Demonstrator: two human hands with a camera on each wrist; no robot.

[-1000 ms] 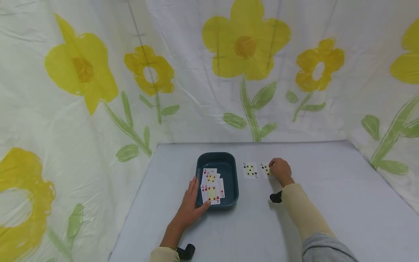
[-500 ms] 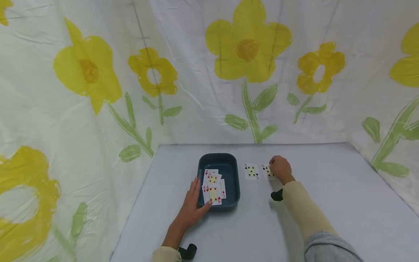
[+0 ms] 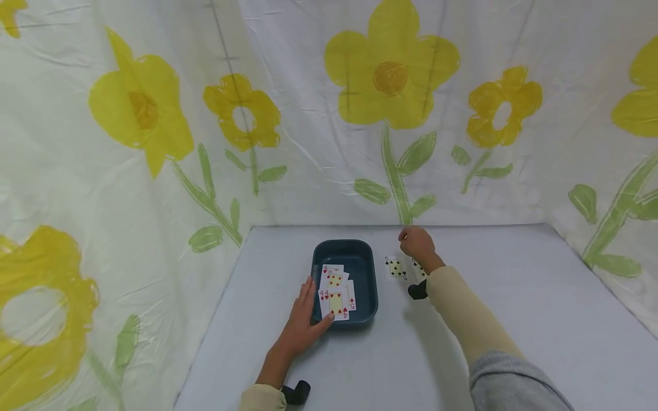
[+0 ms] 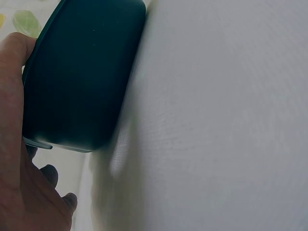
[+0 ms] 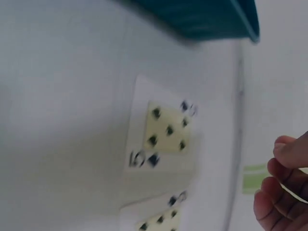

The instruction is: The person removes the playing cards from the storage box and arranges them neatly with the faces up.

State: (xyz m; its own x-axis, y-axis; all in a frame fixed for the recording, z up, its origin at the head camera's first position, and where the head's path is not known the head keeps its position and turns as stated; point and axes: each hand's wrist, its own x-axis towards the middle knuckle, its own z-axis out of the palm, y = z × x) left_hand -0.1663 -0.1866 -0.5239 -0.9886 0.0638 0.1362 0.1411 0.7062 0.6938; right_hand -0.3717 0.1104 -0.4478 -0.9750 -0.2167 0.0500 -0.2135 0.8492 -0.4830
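Note:
A dark teal plastic bin (image 3: 371,274) stands on the table with several red-suit playing cards (image 3: 336,302) overlapping inside it. My left hand (image 3: 300,319) rests on its near left corner, fingers straight along the left side and thumb at the front rim. To the right of the bin lies a five of spades (image 5: 168,130), face up. Beside it is another spade card (image 5: 159,221), partly hidden by my right wrist in the head view. My right hand (image 3: 417,244) hovers over the far side of these cards, fingers loosely curled, nothing visible in them.
The white table (image 3: 514,308) ends at a sheet hanging behind it (image 3: 308,188), printed with yellow flowers. Black wrist cameras are worn on both wrists.
My right hand has left the right spade card and moved up and to the left. My left hand stays on the bin. The cards look the same.

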